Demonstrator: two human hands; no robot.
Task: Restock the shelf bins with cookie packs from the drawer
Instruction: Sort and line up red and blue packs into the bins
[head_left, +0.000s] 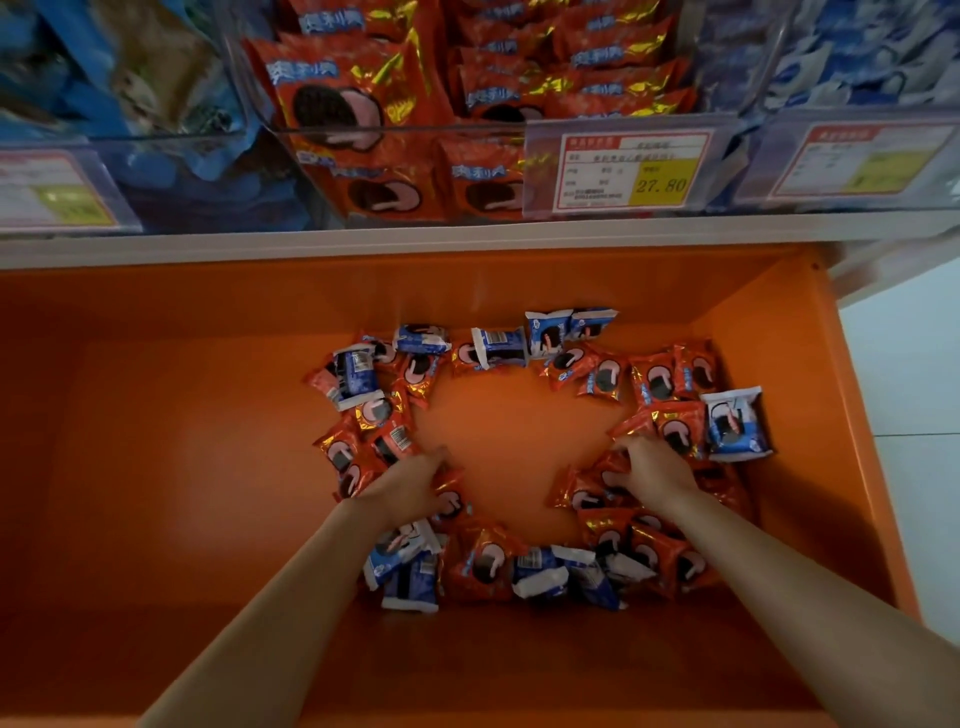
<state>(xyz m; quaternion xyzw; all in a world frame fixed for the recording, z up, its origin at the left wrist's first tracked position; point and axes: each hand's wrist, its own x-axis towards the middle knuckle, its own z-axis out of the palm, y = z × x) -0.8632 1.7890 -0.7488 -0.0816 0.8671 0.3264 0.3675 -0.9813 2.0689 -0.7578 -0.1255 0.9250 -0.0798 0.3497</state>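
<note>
The left hand (410, 486) reaches to 8 o'clock of a ring of cookie packs in the orange drawer (182, 441). Its fingers (434, 457) are slightly bent and close together, their tips on red packs (660, 387). The right hand (657, 470), at 4 o'clock of the ring, has its fingers (623, 448) curled down, knuckles up, onto other red packs. Whether either hand actually pinches a pack is hidden from view.

There are about ten blue packs (735, 423) and roughly twice as many red ones; the overlap prevents an exact count. At 12 o'clock, above the drawer, stand three clear shelf bins. The middle bin (415, 126) holds red packs, and the two outer ones hold blue. There are three price tags (631, 171), one per bin.
</note>
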